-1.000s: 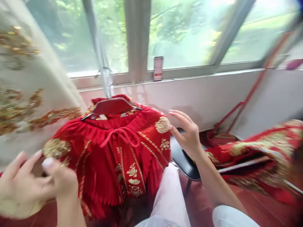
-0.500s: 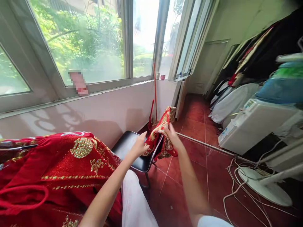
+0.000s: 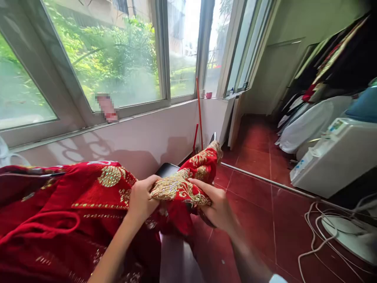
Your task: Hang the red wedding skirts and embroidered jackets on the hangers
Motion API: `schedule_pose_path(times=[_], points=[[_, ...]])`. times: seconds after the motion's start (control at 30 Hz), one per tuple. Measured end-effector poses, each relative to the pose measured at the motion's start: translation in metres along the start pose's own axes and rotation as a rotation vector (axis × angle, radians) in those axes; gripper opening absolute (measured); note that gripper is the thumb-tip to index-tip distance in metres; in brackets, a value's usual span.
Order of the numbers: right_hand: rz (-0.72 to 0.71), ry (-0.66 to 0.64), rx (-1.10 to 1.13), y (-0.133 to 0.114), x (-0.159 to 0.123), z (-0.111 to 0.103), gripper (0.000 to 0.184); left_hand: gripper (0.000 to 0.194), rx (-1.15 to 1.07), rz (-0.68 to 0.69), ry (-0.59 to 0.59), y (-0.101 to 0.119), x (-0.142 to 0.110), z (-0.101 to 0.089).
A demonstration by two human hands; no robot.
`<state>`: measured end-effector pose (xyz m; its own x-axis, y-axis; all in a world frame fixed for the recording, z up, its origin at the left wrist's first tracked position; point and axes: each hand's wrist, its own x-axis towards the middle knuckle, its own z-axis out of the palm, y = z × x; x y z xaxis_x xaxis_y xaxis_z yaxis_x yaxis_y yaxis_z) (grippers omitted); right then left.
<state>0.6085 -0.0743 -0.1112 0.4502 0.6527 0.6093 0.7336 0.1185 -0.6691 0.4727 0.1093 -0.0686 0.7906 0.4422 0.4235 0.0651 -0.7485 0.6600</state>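
Note:
A red garment with dense gold embroidery (image 3: 176, 184) is stretched between my two hands, its far end rising past the right one. My left hand (image 3: 143, 197) is closed round its near left end. With fingers bent round the right side of the cloth and thumb or finger laid along its top, my right hand (image 3: 217, 204) grips it. Lower folds of red cloth hang beneath, over my lap. To the left lies a larger red garment (image 3: 103, 192) with a round gold motif, beaded rows and a loop of red cord. A black chair seat (image 3: 167, 170) shows partly behind the held cloth.
Windows and a sill (image 3: 141, 113) run along the left wall. A red-handled pole (image 3: 200, 114) leans in the corner, near a pink cup (image 3: 208, 95). Clothes (image 3: 316, 114) hang at right above a white appliance (image 3: 330, 153). Loose cables (image 3: 309, 251) lie on the red tiles.
The embroidered garment has come off the chair area toward me. My left hand, open before, now grips its near end, and the cloth is stretched out. The view has shifted slightly left.

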Motion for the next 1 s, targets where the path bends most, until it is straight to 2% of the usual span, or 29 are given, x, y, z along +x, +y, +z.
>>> schedule_pose_path(times=[0.07, 0.13, 0.17, 0.2, 0.27, 0.3, 0.33, 0.37, 0.47, 0.53, 0.57, 0.63, 0.7, 0.77, 0.87, 0.93, 1.0], points=[[-0.023, -0.159, 0.160, -0.036, 0.022, -0.008, 0.046, 0.020, -0.017, -0.058, -0.034, 0.013, -0.024, -0.042], [0.034, -0.316, 0.401, -0.064, 0.053, -0.001, 0.031, 0.020, -0.029, -0.111, -0.031, 0.019, -0.045, -0.074], [0.116, -0.402, 0.551, -0.075, 0.067, 0.009, 0.026, 0.019, -0.001, -0.128, 0.043, 0.020, -0.056, -0.086], [0.218, -0.473, 0.682, -0.086, 0.079, 0.022, 0.023, 0.018, 0.062, -0.145, 0.171, 0.019, -0.071, -0.094], [0.403, -0.589, 0.864, -0.106, 0.093, 0.053, 0.021, 0.016, 0.216, -0.164, 0.487, 0.019, -0.106, -0.099], [0.459, -0.629, 0.910, -0.116, 0.094, 0.068, 0.021, 0.018, 0.268, -0.174, 0.606, 0.019, -0.127, -0.095], [0.479, -0.661, 0.936, -0.127, 0.093, 0.083, 0.021, 0.021, 0.302, -0.184, 0.679, 0.019, -0.149, -0.087], [0.472, -0.688, 0.951, -0.137, 0.090, 0.096, 0.019, 0.027, 0.291, -0.199, 0.689, 0.020, -0.170, -0.075], [0.385, -0.763, 0.939, -0.166, 0.077, 0.125, 0.017, 0.072, 0.461, -0.258, 0.766, 0.015, -0.219, -0.030], [0.312, -0.780, 0.890, -0.182, 0.071, 0.140, 0.016, 0.086, 0.576, -0.326, 0.826, 0.005, -0.240, -0.007], [0.270, -0.764, 0.871, -0.188, 0.070, 0.148, 0.015, 0.084, 0.602, -0.355, 0.861, -0.001, -0.248, 0.000], [0.183, -0.706, 0.850, -0.196, 0.068, 0.160, 0.017, 0.061, 0.552, -0.389, 0.891, -0.012, -0.261, 0.001], [0.093, -0.693, 0.813, -0.199, 0.070, 0.168, 0.025, 0.031, 0.359, -0.440, 0.873, -0.020, -0.271, -0.015], [-0.007, -0.724, 0.729, -0.197, 0.075, 0.172, 0.030, 0.023, 0.109, -0.576, 0.909, -0.020, -0.282, -0.042], [-0.211, -0.747, 0.475, -0.188, 0.084, 0.173, 0.036, 0.019, -0.137, -0.794, 1.160, -0.006, -0.297, -0.091], [-0.374, -0.710, 0.192, -0.181, 0.081, 0.175, 0.042, 0.020, -0.240, -0.800, 1.329, 0.012, -0.304, -0.117], [-0.504, -0.659, -0.087, -0.176, 0.063, 0.179, 0.042, 0.024, -0.275, -0.727, 1.431, 0.032, -0.305, -0.134]])
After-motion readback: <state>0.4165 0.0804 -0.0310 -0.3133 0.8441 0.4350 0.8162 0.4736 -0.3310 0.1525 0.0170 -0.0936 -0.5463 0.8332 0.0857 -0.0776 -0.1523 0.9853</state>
